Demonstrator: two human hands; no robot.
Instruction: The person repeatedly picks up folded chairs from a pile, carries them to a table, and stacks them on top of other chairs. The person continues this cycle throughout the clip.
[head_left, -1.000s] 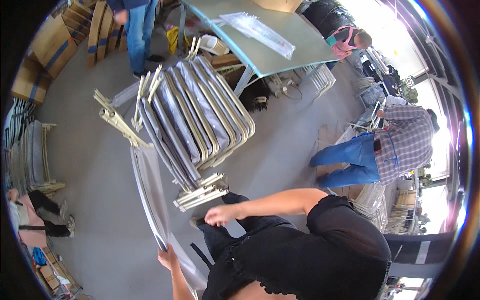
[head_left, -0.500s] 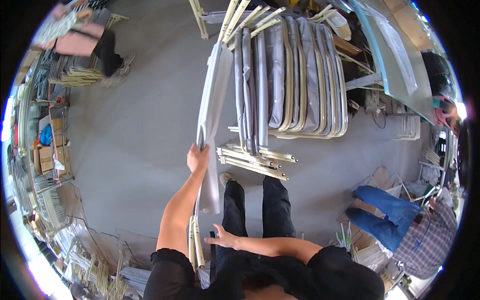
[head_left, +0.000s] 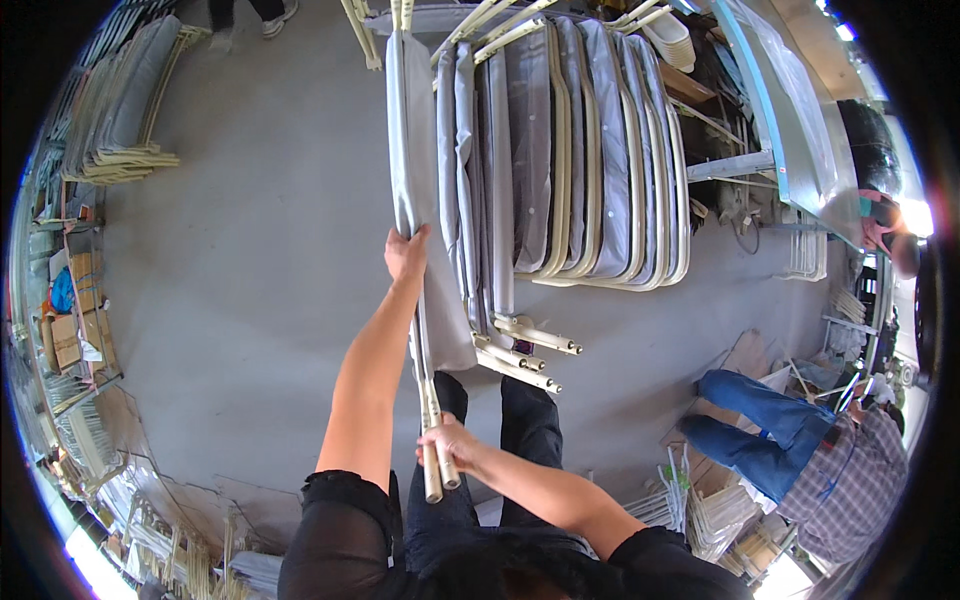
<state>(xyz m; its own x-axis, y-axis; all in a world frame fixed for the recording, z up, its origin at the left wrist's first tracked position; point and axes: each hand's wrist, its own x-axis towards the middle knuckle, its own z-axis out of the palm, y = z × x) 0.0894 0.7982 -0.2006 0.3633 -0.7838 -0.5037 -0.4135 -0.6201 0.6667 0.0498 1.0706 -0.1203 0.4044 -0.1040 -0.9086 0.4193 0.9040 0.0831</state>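
Observation:
A long folded tube frame (head_left: 421,130) with grey fabric and cream legs stretches away in front of me, beside the left side of a row of similar frames. My left hand (head_left: 406,253) is closed around its edge, about halfway along. Close to my body, my right hand (head_left: 450,443) wraps round the paired cream tubes at its near end. The row of folded frames (head_left: 592,160) stands packed side by side, grey fabric between bent cream tubes. Several loose-ended cream legs (head_left: 520,358) stick out at the row's near left corner.
At the far left stands another stack of folded frames (head_left: 125,95); a person's legs (head_left: 250,12) show beyond it. A blue-edged table (head_left: 775,110) is at the far right. Another person in jeans (head_left: 765,425) bends over at the right. Cardboard boxes (head_left: 75,330) line the left side.
The frame has moved away from me, up against the row's left side. My right hand, open before, has taken hold of its near tubes. The person at the far left has walked farther off.

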